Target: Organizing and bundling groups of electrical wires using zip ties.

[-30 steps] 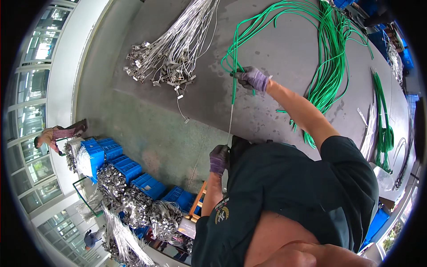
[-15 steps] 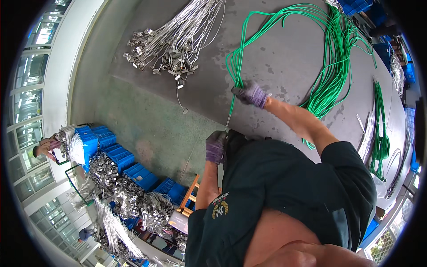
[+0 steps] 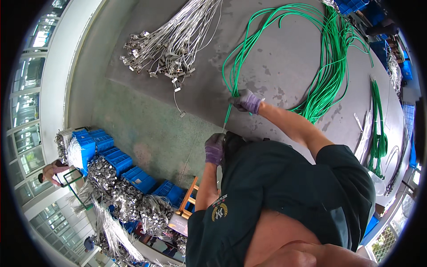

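Note:
My right hand (image 3: 246, 101), in a grey and purple glove, is closed around a few green coated cables (image 3: 239, 62). They arc from the far side of the grey table (image 3: 267, 84) down to my grip. Below it they run to a thin bare metal wire (image 3: 224, 127) at the table's near edge. My left hand (image 3: 215, 149), gloved alike, is closed at the lower end of that wire, close to my dark shirt; its fingertips are partly hidden. A large bundle of green cables (image 3: 327, 75) lies to the right.
Silvery wires with metal end pieces (image 3: 164, 55) lie at the table's far left. More green cables (image 3: 378, 138) rest at the right. Blue crates (image 3: 138, 178) and heaps of metal parts (image 3: 104, 173) line the lower left, near a wooden stool (image 3: 187, 200). Two people stand farther off.
My right hand has slid nearer along the cables, toward my left hand, and the held loop has shifted with it. My left hand stays almost in place. A distant person has moved slightly.

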A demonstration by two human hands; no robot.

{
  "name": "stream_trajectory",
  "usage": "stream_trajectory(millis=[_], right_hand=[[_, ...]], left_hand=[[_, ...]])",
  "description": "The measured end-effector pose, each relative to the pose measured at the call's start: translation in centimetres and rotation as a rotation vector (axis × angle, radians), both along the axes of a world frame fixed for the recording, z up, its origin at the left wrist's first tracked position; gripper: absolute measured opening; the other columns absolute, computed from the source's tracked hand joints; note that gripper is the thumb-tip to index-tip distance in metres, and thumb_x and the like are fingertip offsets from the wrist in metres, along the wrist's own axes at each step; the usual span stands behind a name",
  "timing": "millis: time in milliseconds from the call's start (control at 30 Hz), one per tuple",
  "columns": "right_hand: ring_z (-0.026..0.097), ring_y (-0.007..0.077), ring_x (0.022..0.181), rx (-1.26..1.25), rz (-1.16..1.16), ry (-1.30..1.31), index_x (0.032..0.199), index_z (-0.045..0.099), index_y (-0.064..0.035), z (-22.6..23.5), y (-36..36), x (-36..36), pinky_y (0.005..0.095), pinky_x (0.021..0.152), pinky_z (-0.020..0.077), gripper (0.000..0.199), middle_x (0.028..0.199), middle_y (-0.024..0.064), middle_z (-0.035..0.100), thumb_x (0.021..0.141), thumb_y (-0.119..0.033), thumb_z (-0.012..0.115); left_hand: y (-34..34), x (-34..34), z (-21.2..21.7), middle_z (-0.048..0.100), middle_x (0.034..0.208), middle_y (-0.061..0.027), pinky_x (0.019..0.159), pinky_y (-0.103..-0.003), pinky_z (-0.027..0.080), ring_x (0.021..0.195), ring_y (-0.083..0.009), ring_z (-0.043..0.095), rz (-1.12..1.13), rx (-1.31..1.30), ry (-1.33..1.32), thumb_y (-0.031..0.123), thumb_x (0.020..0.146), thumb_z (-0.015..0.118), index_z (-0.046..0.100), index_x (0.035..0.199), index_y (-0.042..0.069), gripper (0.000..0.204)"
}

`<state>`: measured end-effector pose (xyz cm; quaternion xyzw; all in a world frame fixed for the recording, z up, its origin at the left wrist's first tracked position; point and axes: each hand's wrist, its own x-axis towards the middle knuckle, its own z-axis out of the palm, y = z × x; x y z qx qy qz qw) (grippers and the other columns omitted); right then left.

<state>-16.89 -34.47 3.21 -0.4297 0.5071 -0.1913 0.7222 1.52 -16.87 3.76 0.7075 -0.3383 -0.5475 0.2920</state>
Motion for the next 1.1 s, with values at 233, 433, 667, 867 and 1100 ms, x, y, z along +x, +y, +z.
stream_trajectory(millis=[233,433,667,867,1100], right_hand=[[0.042,0.0072,0.042,-0.347,-0.147,0.018,0.078,0.058,-0.0056,10.6,-9.4,-4.0,0.0237,0.039,0.0336,0.015,0.052,-0.004,0.042,0.081,-0.02,0.062],[0.055,0.0158,0.052,-1.568,0.15,0.343,0.083,0.063,-0.009,-5.4,-5.4,-2.6,0.0334,0.046,0.0441,0.011,0.054,0.0089,0.054,0.076,-0.018,0.064],[0.05,0.0114,0.045,-0.521,-0.02,0.194,0.074,0.062,-0.0028,5.6,-5.5,-1.8,0.0283,0.046,0.0432,0.024,0.053,0.0032,0.054,0.077,-0.027,0.064],[0.046,0.0114,0.047,-0.422,-0.251,0.102,0.072,0.059,-0.0027,12.7,-10.1,-5.3,0.029,0.045,0.0389,0.023,0.053,0.0013,0.05,0.077,-0.024,0.065],[0.042,0.0093,0.039,0.117,-0.309,-0.104,0.071,0.056,-0.006,-2.2,-5.0,-3.0,0.0245,0.036,0.032,0.019,0.051,0.0,0.046,0.078,-0.02,0.066]], left_hand=[[0.9,-0.1,2.0,0.044,0.054,0.0014,0.043,-0.023,0.03,0.046,-0.0064,0.038,-0.027,-0.286,0.063,0.018,0.089,0.053,0.06,0.089,-0.001,0.02],[-0.5,-0.3,0.5,0.046,0.056,0.0008,0.048,-0.025,0.034,0.051,-0.0074,0.041,-0.027,-0.087,-0.021,0.017,0.085,0.053,0.063,0.084,0.003,0.017],[-0.6,1.2,4.0,0.049,0.055,-0.0011,0.046,-0.024,0.036,0.047,-0.0091,0.044,-0.067,0.007,0.225,0.017,0.089,0.052,0.061,0.09,-0.001,0.02],[-0.8,1.0,2.8,0.05,0.056,0.0002,0.045,-0.024,0.035,0.048,-0.007,0.044,-0.053,-0.217,0.086,0.017,0.088,0.053,0.062,0.09,0.001,0.019],[-3.5,1.4,-4.3,0.052,0.058,-0.001,0.045,-0.024,0.036,0.05,-0.0092,0.047,-0.132,-0.079,-0.074,0.016,0.085,0.056,0.064,0.086,0.003,0.015]])
